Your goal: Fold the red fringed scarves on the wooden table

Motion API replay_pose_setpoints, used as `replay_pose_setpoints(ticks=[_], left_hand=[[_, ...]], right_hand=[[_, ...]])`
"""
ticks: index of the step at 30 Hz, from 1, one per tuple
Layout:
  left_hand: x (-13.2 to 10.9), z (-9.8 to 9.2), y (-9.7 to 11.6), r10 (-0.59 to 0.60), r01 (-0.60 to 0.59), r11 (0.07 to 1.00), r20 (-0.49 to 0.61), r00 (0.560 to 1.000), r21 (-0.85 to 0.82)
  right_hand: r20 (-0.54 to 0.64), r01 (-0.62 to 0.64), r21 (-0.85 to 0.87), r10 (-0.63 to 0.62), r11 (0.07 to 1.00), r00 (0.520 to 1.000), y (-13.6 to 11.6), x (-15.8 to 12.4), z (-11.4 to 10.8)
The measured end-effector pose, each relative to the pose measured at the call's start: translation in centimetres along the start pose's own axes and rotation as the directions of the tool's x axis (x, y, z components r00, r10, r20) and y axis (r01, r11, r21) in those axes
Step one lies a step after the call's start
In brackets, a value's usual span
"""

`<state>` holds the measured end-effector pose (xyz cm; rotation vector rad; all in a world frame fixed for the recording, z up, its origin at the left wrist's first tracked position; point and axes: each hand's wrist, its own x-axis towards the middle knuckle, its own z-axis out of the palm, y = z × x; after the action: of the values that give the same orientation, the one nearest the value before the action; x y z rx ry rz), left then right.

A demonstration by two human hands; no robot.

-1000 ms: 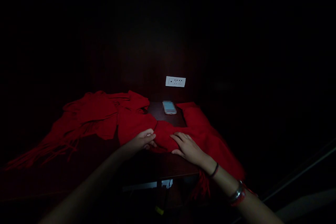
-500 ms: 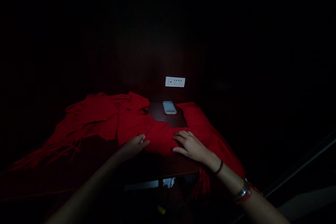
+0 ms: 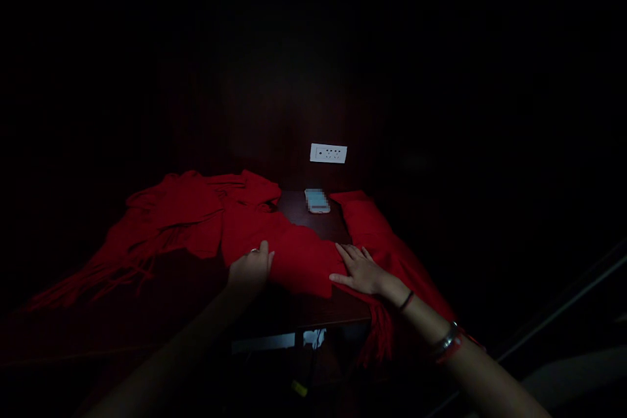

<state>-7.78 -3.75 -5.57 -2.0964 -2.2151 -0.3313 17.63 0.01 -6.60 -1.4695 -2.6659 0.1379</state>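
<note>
A red fringed cloth [image 3: 304, 261] lies in loose folds across a dark table [image 3: 313, 313], with tassels spread at the left and hanging over the front edge near the centre. My left hand [image 3: 249, 268] is closed at the cloth's near edge, its fingers curled inward; what lies between them is hidden. Flat on the cloth, further right, rests my right hand [image 3: 361, 273], its fingers spread and the thumb pointing left. Bands circle my right wrist and forearm.
A phone [image 3: 317, 200] with a blurred screen lies behind the cloth. Above it, a white socket plate [image 3: 328, 153] is on the dark wall. Beneath the table edge are pale shapes and a small yellow item [image 3: 299, 388]. The surroundings are very dark.
My left hand has turned and its fingers have curled in. My right hand has shifted slightly right, its fingers spreading flatter. The cloth between them looks smoother, its near edge changed in shape.
</note>
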Motion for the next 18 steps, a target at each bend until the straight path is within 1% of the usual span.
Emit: replay_pose_setpoints(ticks=[2, 3, 4, 6, 7, 8, 9, 11, 14, 16, 18], left_hand=[[0.3, -1.0, 0.6, 0.076, -0.078, 0.997, -0.159, 0.984, -0.003], [0.7, -1.4, 1.2, 0.137, -0.144, 0.99, -0.228, 0.964, -0.013], [1.3, -1.7, 1.8, 0.213, -0.231, 0.972, -0.273, 0.938, -0.036], [2.6, -1.8, 3.2, 0.393, -0.442, 0.889, -0.297, 0.87, -0.121], [3.2, -1.4, 3.8, 0.482, -0.537, 0.825, -0.277, 0.831, -0.176], [3.8, -0.8, 4.3, 0.542, -0.589, 0.776, -0.237, 0.806, -0.228], [4.4, 0.0, 4.6, 0.567, -0.594, 0.759, -0.179, 0.804, -0.267], [5.1, 1.7, 4.5, 0.572, -0.562, 0.776, -0.056, 0.819, -0.287], [5.6, 3.7, 3.4, 0.534, -0.524, 0.819, -0.026, 0.845, -0.234], [5.9, 4.1, 2.6, 0.497, -0.489, 0.851, -0.004, 0.868, -0.193], [6.3, 3.9, 2.1, 0.473, -0.463, 0.872, 0.031, 0.881, -0.158]], right_hand=[[0.009, 0.014, 0.051, -0.014, 0.999, 1.0, 0.1, 0.4, -1.4], [-0.009, 0.011, 0.069, -0.01, 0.998, 1.0, 0.1, 0.7, -2.0], [-0.037, -0.003, 0.074, 0.006, 0.997, 0.999, 0.2, 0.9, -2.7], [-0.083, -0.062, 0.039, 0.065, 0.997, 0.994, 0.6, 1.3, -3.6], [-0.086, -0.097, 0.003, 0.097, 0.995, 0.992, 0.9, 1.3, -3.9], [-0.073, -0.131, -0.037, 0.128, 0.991, 0.989, 1.2, 1.3, -4.1], [-0.05, -0.16, -0.076, 0.156, 0.984, 0.986, 1.6, 1.1, -4.1], [0.0, -0.199, -0.128, 0.201, 0.972, 0.98, 2.4, 0.6, -4.1], [0.058, -0.234, -0.116, 0.242, 0.965, 0.969, 3.5, -0.2, -4.4], [0.089, -0.228, -0.018, 0.228, 0.974, 0.969, 3.7, -0.5, -5.3], [0.104, -0.202, 0.173, 0.186, 0.964, 0.977, 3.6, -0.8, -6.6]])
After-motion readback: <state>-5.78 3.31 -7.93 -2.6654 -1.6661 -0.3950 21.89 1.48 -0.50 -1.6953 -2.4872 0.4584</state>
